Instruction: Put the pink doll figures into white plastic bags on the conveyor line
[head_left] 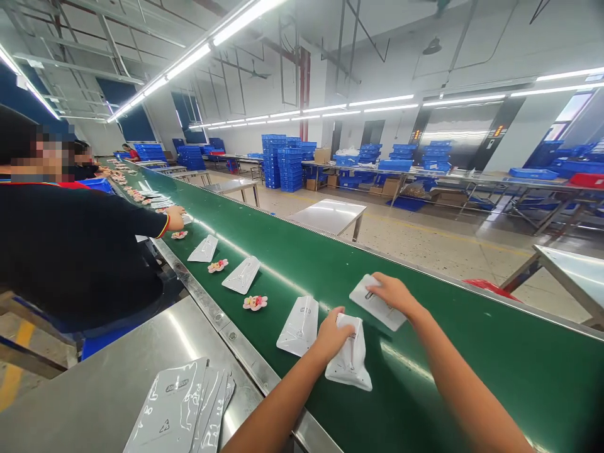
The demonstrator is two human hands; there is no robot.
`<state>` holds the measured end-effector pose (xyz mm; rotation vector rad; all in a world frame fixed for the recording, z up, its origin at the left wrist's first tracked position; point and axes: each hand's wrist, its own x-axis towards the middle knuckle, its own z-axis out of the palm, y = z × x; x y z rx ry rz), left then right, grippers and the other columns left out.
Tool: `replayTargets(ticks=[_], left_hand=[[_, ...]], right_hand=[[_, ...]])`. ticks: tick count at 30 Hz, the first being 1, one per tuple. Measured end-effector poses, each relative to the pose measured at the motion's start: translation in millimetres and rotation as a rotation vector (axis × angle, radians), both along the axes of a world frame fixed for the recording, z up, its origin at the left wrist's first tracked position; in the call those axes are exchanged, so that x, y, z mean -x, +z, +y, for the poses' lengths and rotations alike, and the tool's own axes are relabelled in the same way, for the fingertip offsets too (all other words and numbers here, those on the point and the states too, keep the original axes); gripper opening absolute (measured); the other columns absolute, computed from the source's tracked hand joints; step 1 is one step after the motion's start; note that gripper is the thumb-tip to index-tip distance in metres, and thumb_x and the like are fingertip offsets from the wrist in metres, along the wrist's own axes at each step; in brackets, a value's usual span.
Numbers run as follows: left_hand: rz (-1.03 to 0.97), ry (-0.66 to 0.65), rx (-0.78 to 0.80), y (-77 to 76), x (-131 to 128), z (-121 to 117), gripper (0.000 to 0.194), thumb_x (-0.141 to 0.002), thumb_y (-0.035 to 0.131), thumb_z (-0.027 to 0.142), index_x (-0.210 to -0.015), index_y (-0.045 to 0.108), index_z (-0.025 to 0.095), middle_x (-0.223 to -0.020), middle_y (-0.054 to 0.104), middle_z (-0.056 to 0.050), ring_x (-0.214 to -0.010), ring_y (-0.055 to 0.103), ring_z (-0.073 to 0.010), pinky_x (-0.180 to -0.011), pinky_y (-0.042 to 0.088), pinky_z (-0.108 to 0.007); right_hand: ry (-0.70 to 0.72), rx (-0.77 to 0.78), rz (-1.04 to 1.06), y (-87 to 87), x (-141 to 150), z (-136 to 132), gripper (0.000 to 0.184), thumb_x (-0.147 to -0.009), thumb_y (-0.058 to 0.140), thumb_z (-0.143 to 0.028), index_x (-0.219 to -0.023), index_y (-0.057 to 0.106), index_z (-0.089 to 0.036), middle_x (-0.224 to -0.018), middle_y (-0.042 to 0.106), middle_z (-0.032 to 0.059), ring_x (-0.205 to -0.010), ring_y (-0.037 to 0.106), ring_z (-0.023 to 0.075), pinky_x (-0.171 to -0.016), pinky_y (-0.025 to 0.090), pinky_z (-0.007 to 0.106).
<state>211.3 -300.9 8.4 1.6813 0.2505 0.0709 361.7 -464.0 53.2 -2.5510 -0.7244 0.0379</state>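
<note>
Over the green conveyor belt (302, 242), my left hand (334, 335) grips the top edge of a puffed white plastic pouch (350, 365). Farther out, my right hand (387, 292) is closed on a flat white pouch (372, 308) with dark print, tilted above the belt. Another printed white pouch (297, 330) lies just left of my left hand. Up the belt, more white pouches (241, 275) alternate with small pink and cream toy figures (255, 303). Whether the puffed pouch has something inside cannot be seen.
A fanned stack of printed pouches (170, 402) rests on the metal side table (127, 352) at lower left. A co-worker in a dark shirt (75, 251) sits at the left, a hand (175, 218) over the belt. Metal tables (330, 214) and blue crates (289, 167) stand beyond.
</note>
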Motion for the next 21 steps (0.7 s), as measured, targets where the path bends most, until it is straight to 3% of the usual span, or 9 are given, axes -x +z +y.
replayTargets(ticks=[2, 4, 8, 9, 11, 13, 15, 18, 21], left_hand=[[-0.129, 0.032, 0.034, 12.5, 8.8, 4.9, 0.067, -0.073, 0.062, 0.030, -0.135, 0.036, 0.023, -0.142, 0.037, -0.008, -0.131, 0.029, -0.0261, -0.107, 0.021, -0.038], [-0.284, -0.016, 0.161, 29.4, 22.7, 14.6, 0.077, -0.073, 0.064, 0.040, -0.139, 0.027, 0.024, -0.148, 0.025, -0.006, -0.136, 0.019, -0.0253, -0.110, 0.016, -0.038], [-0.348, -0.214, 0.481, 53.9, 54.6, 39.0, 0.084, -0.063, 0.073, 0.046, -0.134, 0.039, 0.018, -0.135, 0.046, -0.014, -0.126, 0.038, -0.0331, -0.105, 0.028, -0.046], [-0.321, -0.157, 0.529, 54.8, 62.2, 45.3, 0.080, -0.062, 0.075, 0.044, -0.131, 0.043, 0.017, -0.129, 0.052, -0.014, -0.121, 0.044, -0.0330, -0.102, 0.032, -0.046], [-0.260, 0.125, 0.609, 50.2, 77.2, 58.7, 0.070, -0.066, 0.073, 0.041, -0.127, 0.047, 0.018, -0.119, 0.060, -0.012, -0.112, 0.053, -0.0295, -0.098, 0.039, -0.043], [-0.207, 0.472, 0.673, 41.2, 93.3, 72.9, 0.059, -0.071, 0.069, 0.040, -0.123, 0.049, 0.021, -0.113, 0.064, -0.009, -0.107, 0.058, -0.0249, -0.093, 0.045, -0.038], [-0.187, 0.691, 0.695, 32.9, 111.2, 86.5, 0.050, -0.074, 0.067, 0.036, -0.120, 0.051, 0.025, -0.111, 0.065, -0.006, -0.105, 0.059, -0.0212, -0.090, 0.047, -0.034], [-0.204, 0.799, 0.626, 26.6, 137.4, 100.8, 0.045, -0.072, 0.070, 0.031, -0.114, 0.055, 0.026, -0.105, 0.067, -0.003, -0.099, 0.062, -0.0188, -0.087, 0.049, -0.032], [-0.180, 0.723, 0.525, 23.6, 154.6, 106.0, 0.045, -0.067, 0.073, 0.034, -0.107, 0.059, 0.019, -0.093, 0.070, -0.005, -0.089, 0.064, -0.0206, -0.081, 0.050, -0.032]], right_hand=[[-0.037, -0.236, 0.000, 25.4, 21.2, -10.5, 0.026, -0.083, 0.047, -0.044, -0.088, 0.055, -0.019, -0.079, 0.061, 0.0023, -0.071, 0.056, 0.0177, -0.060, 0.040, 0.025], [0.042, -0.524, 0.118, 45.4, 49.4, -3.6, 0.030, -0.080, 0.052, -0.048, -0.088, 0.054, -0.019, -0.077, 0.059, 0.0006, -0.068, 0.055, 0.0159, -0.058, 0.041, 0.024], [0.254, -0.709, 0.317, 52.6, 102.7, 57.5, 0.032, -0.074, 0.061, -0.049, -0.078, 0.051, -0.018, -0.069, 0.053, -0.0024, -0.061, 0.050, 0.0125, -0.051, 0.040, 0.021], [0.290, -0.699, 0.317, 48.2, 110.9, 78.1, 0.032, -0.074, 0.060, -0.049, -0.075, 0.051, -0.018, -0.067, 0.052, -0.0029, -0.060, 0.049, 0.0119, -0.050, 0.039, 0.021], [0.406, -0.621, 0.320, 36.2, 118.5, 119.3, 0.034, -0.076, 0.058, -0.051, -0.075, 0.052, -0.018, -0.069, 0.053, -0.0027, -0.062, 0.051, 0.0121, -0.052, 0.039, 0.021], [0.502, -0.440, 0.304, 23.2, 115.9, 157.2, 0.038, -0.084, 0.045, -0.055, -0.084, 0.056, -0.019, -0.077, 0.058, -0.0011, -0.069, 0.055, 0.0132, -0.057, 0.041, 0.021], [0.502, -0.232, 0.259, 10.6, 108.5, 189.8, 0.047, -0.090, 0.028, -0.056, -0.095, 0.058, -0.020, -0.087, 0.061, 0.0023, -0.077, 0.058, 0.0154, -0.063, 0.043, 0.024], [0.412, -0.056, 0.197, -8.0, 101.0, 226.8, 0.051, -0.087, 0.033, -0.059, -0.096, 0.060, -0.016, -0.096, 0.061, 0.0096, -0.087, 0.058, 0.0217, -0.070, 0.042, 0.029], [0.434, 0.010, 0.181, -22.0, 101.6, 245.7, 0.044, -0.078, 0.052, -0.057, -0.085, 0.061, -0.014, -0.096, 0.061, 0.0115, -0.085, 0.059, 0.0239, -0.068, 0.042, 0.029]])
